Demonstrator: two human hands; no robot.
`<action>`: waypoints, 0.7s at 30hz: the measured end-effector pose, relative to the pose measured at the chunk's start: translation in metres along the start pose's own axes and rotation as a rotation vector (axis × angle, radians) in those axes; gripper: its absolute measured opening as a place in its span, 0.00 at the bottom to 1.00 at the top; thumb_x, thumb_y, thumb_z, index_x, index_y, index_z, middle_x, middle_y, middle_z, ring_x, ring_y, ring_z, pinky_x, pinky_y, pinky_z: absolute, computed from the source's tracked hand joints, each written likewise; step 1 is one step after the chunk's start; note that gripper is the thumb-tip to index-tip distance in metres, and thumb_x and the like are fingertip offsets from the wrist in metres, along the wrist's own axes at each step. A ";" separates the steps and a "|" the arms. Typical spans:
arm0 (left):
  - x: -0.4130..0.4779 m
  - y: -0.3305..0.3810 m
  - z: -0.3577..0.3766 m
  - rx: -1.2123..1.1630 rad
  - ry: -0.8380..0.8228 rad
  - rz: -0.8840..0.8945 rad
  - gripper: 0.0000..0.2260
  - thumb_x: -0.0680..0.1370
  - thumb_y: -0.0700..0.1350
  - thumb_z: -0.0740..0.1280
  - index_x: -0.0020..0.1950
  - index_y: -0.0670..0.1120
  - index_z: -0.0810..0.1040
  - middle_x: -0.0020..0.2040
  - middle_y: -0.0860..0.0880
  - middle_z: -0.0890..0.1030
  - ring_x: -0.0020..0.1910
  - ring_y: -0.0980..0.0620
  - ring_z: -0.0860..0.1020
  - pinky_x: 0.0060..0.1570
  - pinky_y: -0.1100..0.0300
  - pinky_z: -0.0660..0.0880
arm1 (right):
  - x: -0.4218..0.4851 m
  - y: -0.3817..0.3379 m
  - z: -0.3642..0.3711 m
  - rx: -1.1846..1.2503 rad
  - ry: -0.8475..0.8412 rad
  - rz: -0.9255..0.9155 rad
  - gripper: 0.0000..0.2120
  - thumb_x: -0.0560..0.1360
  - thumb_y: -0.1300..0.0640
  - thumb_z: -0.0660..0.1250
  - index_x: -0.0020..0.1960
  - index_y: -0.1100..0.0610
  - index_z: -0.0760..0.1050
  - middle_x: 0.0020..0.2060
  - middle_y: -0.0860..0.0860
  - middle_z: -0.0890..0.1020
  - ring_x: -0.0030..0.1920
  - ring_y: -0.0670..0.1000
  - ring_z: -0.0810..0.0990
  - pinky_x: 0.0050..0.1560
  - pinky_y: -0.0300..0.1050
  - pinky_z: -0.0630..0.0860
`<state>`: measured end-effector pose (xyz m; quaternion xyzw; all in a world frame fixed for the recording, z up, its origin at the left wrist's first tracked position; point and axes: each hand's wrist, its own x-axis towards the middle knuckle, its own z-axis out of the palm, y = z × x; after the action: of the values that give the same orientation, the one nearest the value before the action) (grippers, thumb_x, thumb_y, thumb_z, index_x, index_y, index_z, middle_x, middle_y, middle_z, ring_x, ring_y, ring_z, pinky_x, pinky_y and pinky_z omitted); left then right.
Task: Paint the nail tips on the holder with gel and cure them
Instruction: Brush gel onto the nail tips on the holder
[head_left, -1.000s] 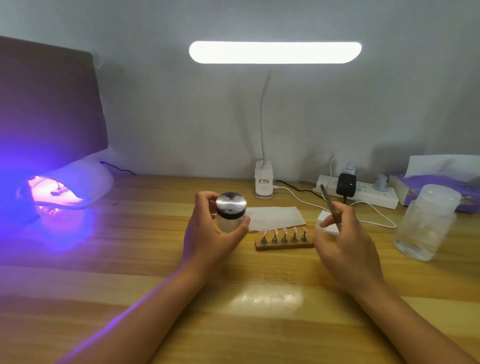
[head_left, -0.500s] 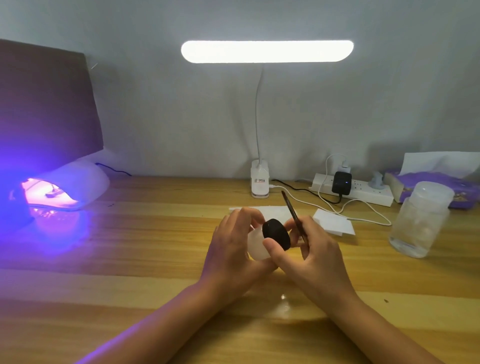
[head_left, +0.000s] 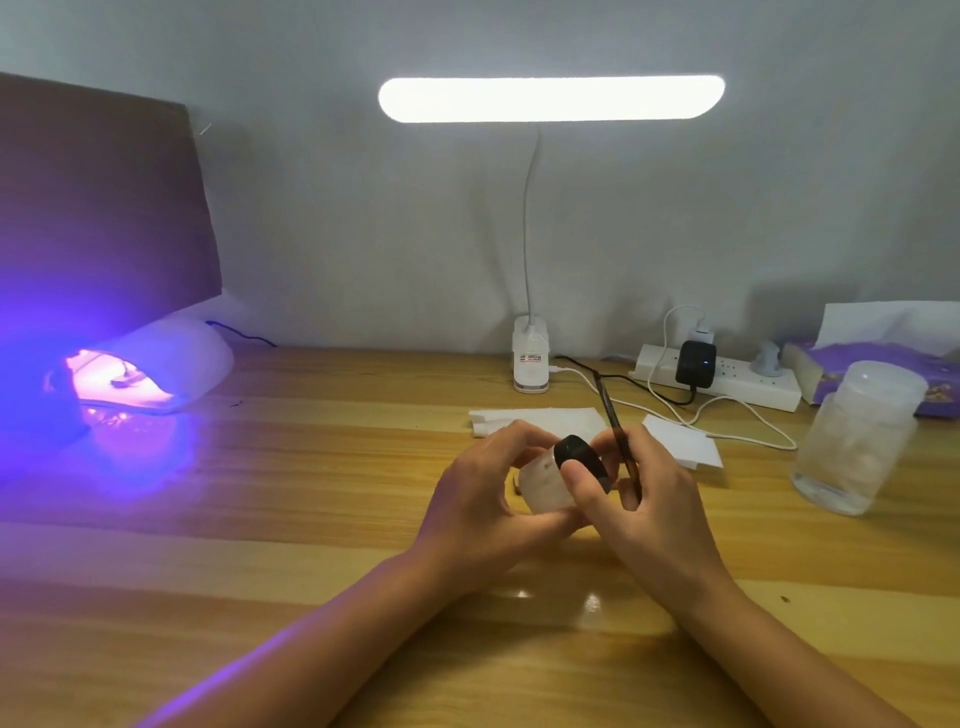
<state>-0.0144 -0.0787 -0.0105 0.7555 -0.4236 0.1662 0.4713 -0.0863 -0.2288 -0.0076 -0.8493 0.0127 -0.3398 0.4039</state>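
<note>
home nail desk (curing lamp (head_left: 156, 369))

A second ago the left hand (head_left: 483, 499) held the jar (head_left: 543, 486) upright, alone. Now the jar is tilted, and the right hand (head_left: 644, 514) has come over and grips its black cap (head_left: 579, 457).

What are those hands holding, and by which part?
The left hand holds a white jar by its body; the right hand grips its black lid, with a thin tool tucked between the fingers by its lower end.
</note>
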 end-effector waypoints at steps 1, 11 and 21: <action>-0.001 0.001 0.000 0.074 0.022 0.035 0.21 0.69 0.59 0.72 0.56 0.50 0.77 0.49 0.56 0.80 0.49 0.55 0.78 0.47 0.52 0.75 | 0.000 0.000 0.001 -0.029 0.014 0.003 0.21 0.67 0.33 0.62 0.48 0.49 0.73 0.39 0.46 0.78 0.41 0.47 0.77 0.38 0.50 0.77; -0.004 0.010 0.005 0.236 0.069 0.128 0.19 0.68 0.57 0.70 0.55 0.50 0.76 0.49 0.54 0.80 0.47 0.53 0.78 0.45 0.54 0.76 | -0.003 0.000 0.002 -0.288 0.071 -0.046 0.25 0.71 0.30 0.54 0.45 0.52 0.71 0.31 0.46 0.77 0.33 0.52 0.77 0.34 0.55 0.78; -0.004 0.010 -0.002 -0.162 -0.097 -0.092 0.20 0.71 0.54 0.76 0.58 0.48 0.76 0.51 0.56 0.82 0.50 0.55 0.81 0.43 0.61 0.79 | 0.007 0.011 -0.029 -0.118 0.057 -0.233 0.14 0.76 0.39 0.57 0.51 0.48 0.71 0.36 0.41 0.76 0.34 0.46 0.76 0.30 0.45 0.74</action>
<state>-0.0246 -0.0776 -0.0060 0.7408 -0.4228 0.0726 0.5169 -0.0952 -0.2578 0.0020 -0.8572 -0.0549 -0.4071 0.3106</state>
